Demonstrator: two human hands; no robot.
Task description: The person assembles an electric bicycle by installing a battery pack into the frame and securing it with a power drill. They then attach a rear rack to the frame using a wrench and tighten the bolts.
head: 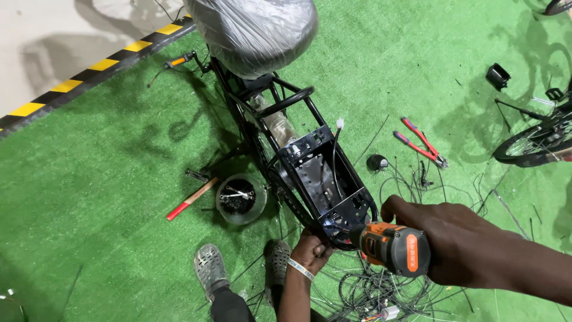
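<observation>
Drill (394, 247) against rack's (325, 179) rear edge

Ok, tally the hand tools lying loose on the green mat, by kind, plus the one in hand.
Red-handled cutters: 1
Red-tipped hammer: 1
Orange power drill, in the right hand: 1
Total: 3

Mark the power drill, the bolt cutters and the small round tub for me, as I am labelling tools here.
power drill (394, 247), head view, on its orange and grey body.
bolt cutters (420, 141), head view, on one red handle.
small round tub (260, 203), head view, on its rim.
</observation>
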